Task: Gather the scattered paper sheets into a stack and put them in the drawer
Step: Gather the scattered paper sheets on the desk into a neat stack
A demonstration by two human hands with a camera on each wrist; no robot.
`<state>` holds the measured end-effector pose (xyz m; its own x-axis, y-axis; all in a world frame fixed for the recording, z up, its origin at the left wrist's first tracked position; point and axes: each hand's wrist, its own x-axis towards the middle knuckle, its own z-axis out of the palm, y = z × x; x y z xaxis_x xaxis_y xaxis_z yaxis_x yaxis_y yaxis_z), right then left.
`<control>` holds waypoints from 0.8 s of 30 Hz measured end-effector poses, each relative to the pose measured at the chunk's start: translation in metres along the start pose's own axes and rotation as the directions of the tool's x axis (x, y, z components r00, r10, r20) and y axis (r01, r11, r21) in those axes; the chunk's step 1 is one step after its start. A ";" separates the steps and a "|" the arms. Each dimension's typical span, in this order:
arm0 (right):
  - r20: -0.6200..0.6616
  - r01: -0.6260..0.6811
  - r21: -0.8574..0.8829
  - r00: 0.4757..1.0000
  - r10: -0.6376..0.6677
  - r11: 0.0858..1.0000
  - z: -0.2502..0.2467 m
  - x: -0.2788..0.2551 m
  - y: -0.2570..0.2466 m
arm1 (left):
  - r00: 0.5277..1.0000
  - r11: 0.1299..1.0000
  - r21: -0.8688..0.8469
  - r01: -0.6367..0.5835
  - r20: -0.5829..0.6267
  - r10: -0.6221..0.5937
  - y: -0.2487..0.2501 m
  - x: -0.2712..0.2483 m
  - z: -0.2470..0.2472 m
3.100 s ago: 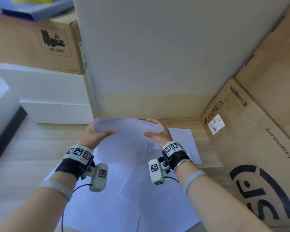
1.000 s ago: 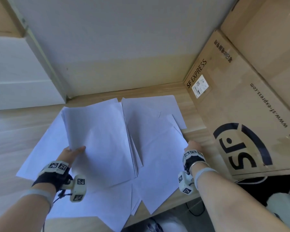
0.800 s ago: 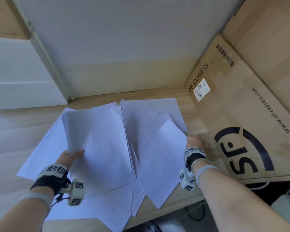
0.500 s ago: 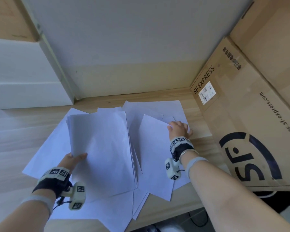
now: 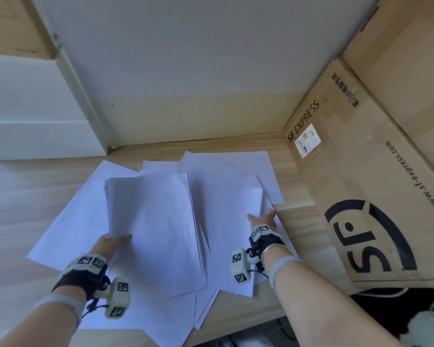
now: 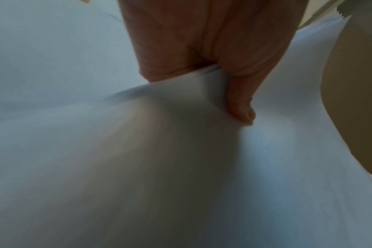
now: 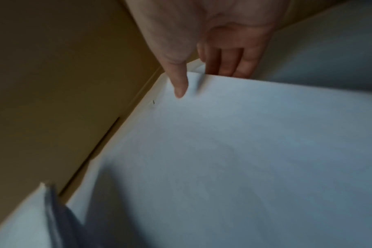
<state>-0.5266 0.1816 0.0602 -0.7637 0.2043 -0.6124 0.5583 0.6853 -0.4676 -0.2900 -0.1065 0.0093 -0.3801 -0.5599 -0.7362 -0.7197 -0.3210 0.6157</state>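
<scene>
Now left hand [image 5: 113, 242] thumb pinching gathered paper stack [image 5: 156, 229] at its 7 o'clock corner, right hand [image 5: 262, 217] pinching a loose sheet [image 5: 231, 221] edge, SF Express box [image 5: 361, 196] close at 3 o'clock, bare wooden desk [image 5: 23, 209] toward 9 o'clock.

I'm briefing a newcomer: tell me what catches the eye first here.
White paper sheets fan across the wooden desk. The left hand holds a gathered stack by its near edge, while the right hand pinches another sheet. A big SF Express carton fills the right.
</scene>
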 end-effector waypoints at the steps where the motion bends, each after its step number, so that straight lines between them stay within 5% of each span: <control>1: 0.032 0.006 0.010 0.999 -0.007 1.000 0.002 -0.002 -0.002 | 1.000 1.000 0.012 -0.007 -0.005 0.007 0.001 -0.002 0.002; 6: 0.226 0.055 -0.182 0.974 -0.013 0.982 0.009 -0.013 -0.006 | 1.000 0.999 0.029 -0.014 -0.014 0.014 0.004 -0.004 0.008; 14: 0.069 0.131 -0.315 0.991 -0.115 0.940 -0.031 0.011 -0.010 | 0.999 0.999 0.053 0.004 -0.047 -0.001 0.007 -0.005 0.006; 19: 0.071 0.065 -0.303 0.996 -0.046 0.951 -0.037 0.021 -0.003 | 0.999 0.998 0.059 0.013 -0.047 -0.010 0.007 -0.004 0.008; 24: 0.030 0.131 -0.198 0.991 -0.127 0.971 -0.025 0.012 -0.006 | 0.999 0.997 0.067 0.030 -0.032 -0.028 0.009 -0.004 0.008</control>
<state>-0.5472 0.1972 0.0713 -0.8184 0.0943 -0.5669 0.3782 0.8311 -0.4078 -0.2996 -0.1012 0.0151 -0.3415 -0.5746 -0.7437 -0.7678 -0.2858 0.5734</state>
